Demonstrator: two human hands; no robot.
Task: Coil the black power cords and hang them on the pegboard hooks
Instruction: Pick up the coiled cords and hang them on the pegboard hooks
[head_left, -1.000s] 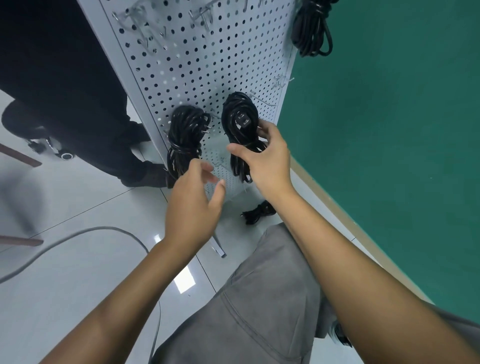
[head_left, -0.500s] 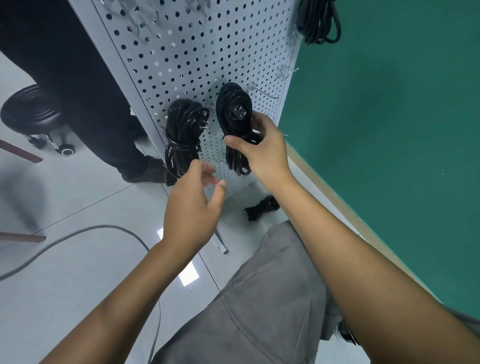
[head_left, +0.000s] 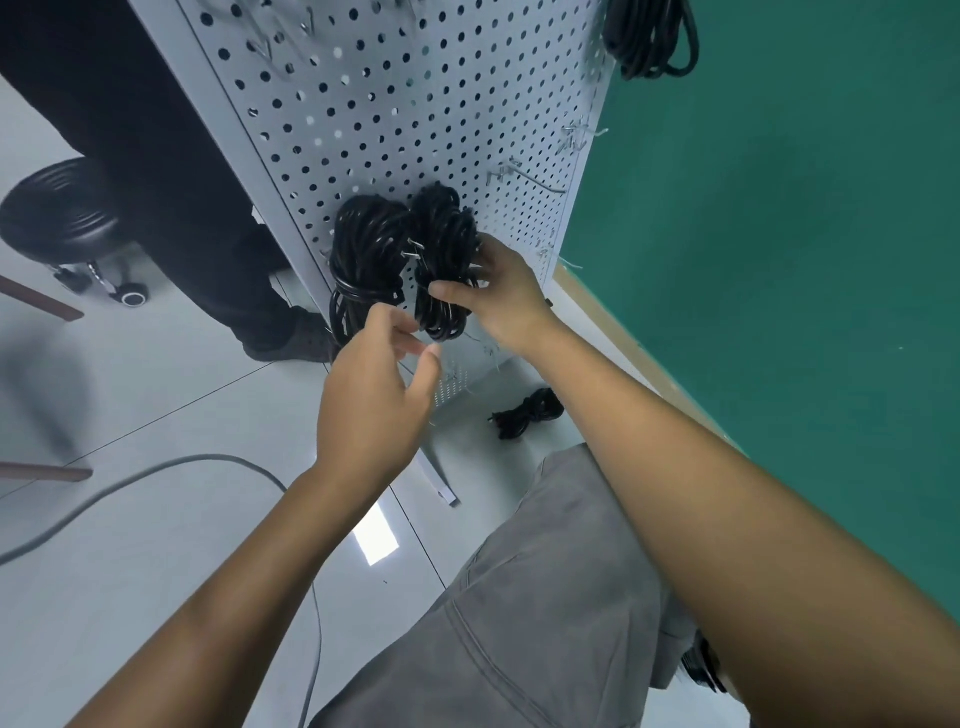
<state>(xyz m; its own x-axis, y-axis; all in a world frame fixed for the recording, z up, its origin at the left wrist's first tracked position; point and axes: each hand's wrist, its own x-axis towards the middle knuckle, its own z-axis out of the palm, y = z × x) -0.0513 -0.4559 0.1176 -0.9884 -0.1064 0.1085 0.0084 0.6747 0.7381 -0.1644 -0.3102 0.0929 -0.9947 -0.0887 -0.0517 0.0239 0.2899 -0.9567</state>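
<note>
My right hand (head_left: 506, 296) grips the coiled cord (head_left: 444, 260) against the pegboard (head_left: 415, 104), long axis running down from the hook (head_left: 415, 255). Left hand (head_left: 374, 395), loose and empty, sits just below, nearer the hung coil (head_left: 363, 260).

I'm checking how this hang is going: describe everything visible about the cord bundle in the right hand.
The coiled black cord bundle is glossy, rubbery-looking cable wound in long loops. It hangs upright against the white pegboard, beside a second bundle. The right hand grips its lower half; whether a hook carries it cannot be told.
</note>
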